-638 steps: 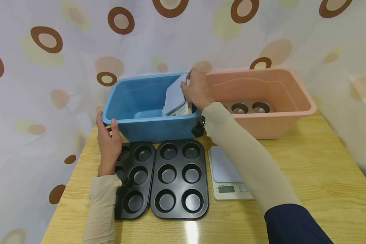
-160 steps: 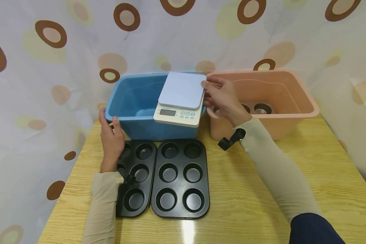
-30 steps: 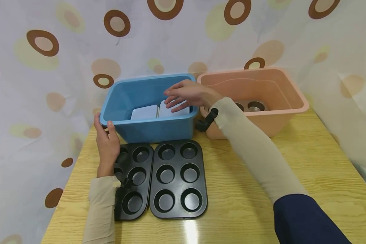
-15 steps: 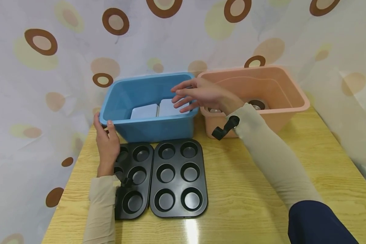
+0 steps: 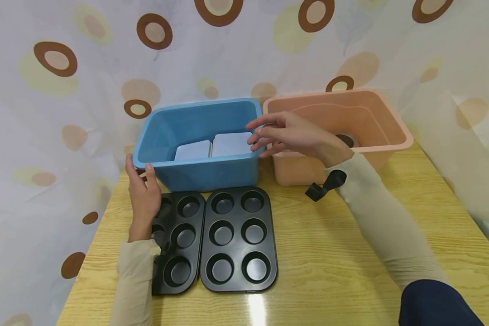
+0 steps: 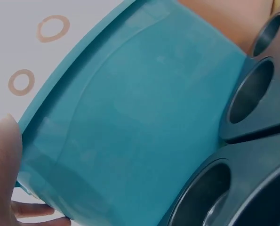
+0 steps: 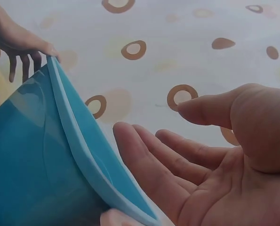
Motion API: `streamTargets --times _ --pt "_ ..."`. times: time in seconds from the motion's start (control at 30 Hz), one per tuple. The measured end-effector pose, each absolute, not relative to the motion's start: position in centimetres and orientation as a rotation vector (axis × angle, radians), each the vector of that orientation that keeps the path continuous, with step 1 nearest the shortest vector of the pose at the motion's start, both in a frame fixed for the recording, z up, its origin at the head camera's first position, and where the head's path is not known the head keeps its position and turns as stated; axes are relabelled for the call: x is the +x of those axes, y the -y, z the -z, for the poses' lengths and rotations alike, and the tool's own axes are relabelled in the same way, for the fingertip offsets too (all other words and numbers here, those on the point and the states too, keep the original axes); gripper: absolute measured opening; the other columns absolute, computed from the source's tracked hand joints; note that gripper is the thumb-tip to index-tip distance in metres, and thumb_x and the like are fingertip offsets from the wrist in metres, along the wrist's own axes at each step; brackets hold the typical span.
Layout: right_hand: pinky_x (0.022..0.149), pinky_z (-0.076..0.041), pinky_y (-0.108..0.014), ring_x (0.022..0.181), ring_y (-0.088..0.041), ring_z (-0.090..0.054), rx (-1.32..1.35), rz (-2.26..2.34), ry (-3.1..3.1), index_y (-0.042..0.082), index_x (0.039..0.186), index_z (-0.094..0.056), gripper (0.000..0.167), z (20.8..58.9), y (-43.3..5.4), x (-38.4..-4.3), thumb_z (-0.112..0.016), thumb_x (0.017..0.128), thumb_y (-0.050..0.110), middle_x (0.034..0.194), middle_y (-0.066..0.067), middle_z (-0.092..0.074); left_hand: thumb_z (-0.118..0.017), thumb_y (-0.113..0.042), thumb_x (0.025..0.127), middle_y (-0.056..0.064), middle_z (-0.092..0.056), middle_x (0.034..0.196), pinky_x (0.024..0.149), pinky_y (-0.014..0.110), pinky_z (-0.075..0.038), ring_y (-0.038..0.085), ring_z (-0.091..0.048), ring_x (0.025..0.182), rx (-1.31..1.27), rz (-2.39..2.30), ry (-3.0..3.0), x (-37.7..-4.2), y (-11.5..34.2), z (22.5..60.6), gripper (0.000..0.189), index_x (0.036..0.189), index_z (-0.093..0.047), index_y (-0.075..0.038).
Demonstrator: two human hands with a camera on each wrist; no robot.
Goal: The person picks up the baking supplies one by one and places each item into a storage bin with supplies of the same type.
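My left hand [image 5: 144, 199] holds the near left corner of the blue plastic tub [image 5: 203, 175], thumb at its rim in the left wrist view. Inside that tub two kitchen scales lie side by side, the left scale [image 5: 193, 150] and the right scale [image 5: 231, 144]; only their pale tops show above the front wall. My right hand [image 5: 301, 138] hovers where the blue tub and the peach tub [image 5: 322, 170] meet. Its fingers are spread and loosely bent, with nothing between them; in the right wrist view the fingers [image 7: 151, 174] appear beside the blue rim.
Two black muffin tins stand in front of the blue tub: the left tin [image 5: 179, 244], partly behind my left forearm, and the right tin [image 5: 238, 240]. Another muffin tin [image 5: 354, 138] sits in the peach tub. A patterned curtain [image 5: 244, 50] hangs behind the wooden table [image 5: 326, 271].
Over the earlier frames, a scale on the table was carried by my right hand into the blue tub beside another. Since then that empty hand has drawn right; my left hand stays put.
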State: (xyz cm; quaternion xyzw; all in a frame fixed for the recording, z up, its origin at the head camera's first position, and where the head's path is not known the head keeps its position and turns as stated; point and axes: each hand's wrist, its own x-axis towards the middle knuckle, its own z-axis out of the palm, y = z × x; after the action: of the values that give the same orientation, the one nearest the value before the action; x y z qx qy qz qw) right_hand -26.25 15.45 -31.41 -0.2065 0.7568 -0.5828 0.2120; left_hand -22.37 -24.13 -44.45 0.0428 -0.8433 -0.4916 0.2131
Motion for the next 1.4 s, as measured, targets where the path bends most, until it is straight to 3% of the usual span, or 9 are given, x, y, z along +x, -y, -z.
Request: streamTargets --times 0.13,0.23,0.37,0.57,0.7,0.8,0.97,1.2,1.4 --pt "0.093 -0.066 -0.036 0.111 -0.022 -0.079 -0.596 1.646 -2.113 0.004 0.153 -0.058 0.041 32.0 -17.0 -25.7 -0.056 0.115 0.019 0.13 -0.017 -0.075 -0.049 -0.037 0.115 0.012 -0.029 0.177 0.115 0.057 -0.048 0.035 -0.049 0.145 0.07 1.339 2.36 -20.9 23.5 44.5 0.08 0.177 0.0 -0.021" --pt "0.094 -0.066 -0.036 0.11 -0.021 -0.079 -0.602 1.694 -2.101 -0.001 0.154 -0.055 0.043 32.6 -18.2 -25.2 -0.056 0.115 0.016 0.129 -0.018 -0.075 -0.053 -0.029 0.113 0.019 -0.025 0.174 0.103 0.054 -0.055 0.037 -0.056 0.136 0.04 1.306 2.399 -19.5 22.5 44.7 0.087 0.177 0.006 -0.019" --pt "0.096 -0.066 -0.037 0.113 -0.022 -0.078 -0.588 1.762 -2.064 -0.006 0.155 -0.052 0.046 33.4 -19.8 -24.5 -0.055 0.115 0.014 0.128 -0.017 -0.075 -0.058 -0.024 0.111 0.028 -0.025 0.17 0.097 0.059 -0.056 0.042 -0.06 0.128 -0.023 1.245 2.475 -17.6 20.8 45.1 0.092 0.177 0.007 -0.015" --pt "0.101 -0.064 -0.037 0.12 -0.022 -0.077 -0.645 1.843 -1.979 -0.002 0.156 -0.054 0.044 34.2 -22.7 -23.7 -0.053 0.116 0.018 0.132 -0.012 -0.076 -0.063 -0.022 0.109 0.024 -0.037 0.166 0.101 0.063 -0.055 0.042 -0.059 0.132 -0.147 1.201 2.584 -15.8 18.6 45.6 0.082 0.176 -0.016 -0.016" --pt "0.1 -0.064 -0.036 0.121 -0.02 -0.077 -0.708 1.916 -1.898 0.002 0.154 -0.058 0.04 34.8 -25.0 -23.1 -0.05 0.117 0.013 0.131 -0.009 -0.077 -0.066 -0.023 0.108 0.021 -0.047 0.159 0.1 0.063 -0.057 0.041 -0.062 0.131 -0.235 1.085 2.674 -15.1 17.7 45.7 0.065 0.166 -0.042 -0.01" --pt "0.1 -0.063 -0.036 0.122 -0.021 -0.077 -0.741 1.962 -1.825 0.003 0.154 -0.058 0.039 35.1 -26.4 -22.8 -0.047 0.117 0.009 0.131 -0.01 -0.077 -0.069 -0.023 0.106 0.021 -0.051 0.154 0.095 0.062 -0.057 0.041 -0.064 0.127 -0.279 1.007 2.711 -14.8 17.5 46.0 0.057 0.159 -0.052 -0.008" --pt "0.102 -0.063 -0.036 0.124 -0.022 -0.077 -0.749 2.014 -1.775 0.001 0.154 -0.057 0.04 34.8 -27.8 -22.2 -0.044 0.117 0.006 0.131 -0.012 -0.077 -0.074 -0.024 0.104 0.019 -0.058 0.146 0.091 0.059 -0.057 0.039 -0.065 0.122 -0.316 0.949 2.765 -14.4 17.3 46.8 0.054 0.153 -0.059 -0.007" --pt "0.104 -0.061 -0.037 0.126 -0.024 -0.076 -0.789 2.092 -1.651 -0.004 0.158 -0.051 0.044 35.3 -30.1 -21.8 -0.037 0.117 -0.001 0.135 -0.014 -0.077 -0.077 -0.025 0.101 0.021 -0.063 0.142 0.095 0.059 -0.061 0.038 -0.071 0.12 -0.361 0.906 2.818 -13.6 16.7 47.8 0.062 0.155 -0.055 -0.006" --pt "0.104 -0.062 -0.036 0.127 -0.022 -0.076 -0.752 2.119 -1.673 -0.001 0.157 -0.054 0.044 36.3 -31.9 -21.3 -0.035 0.117 -0.001 0.137 -0.011 -0.077 -0.08 -0.025 0.099 0.019 -0.066 0.139 0.092 0.056 -0.062 0.037 -0.072 0.117 -0.393 0.858 2.817 -13.2 16.3 47.9 0.064 0.155 -0.055 -0.008"
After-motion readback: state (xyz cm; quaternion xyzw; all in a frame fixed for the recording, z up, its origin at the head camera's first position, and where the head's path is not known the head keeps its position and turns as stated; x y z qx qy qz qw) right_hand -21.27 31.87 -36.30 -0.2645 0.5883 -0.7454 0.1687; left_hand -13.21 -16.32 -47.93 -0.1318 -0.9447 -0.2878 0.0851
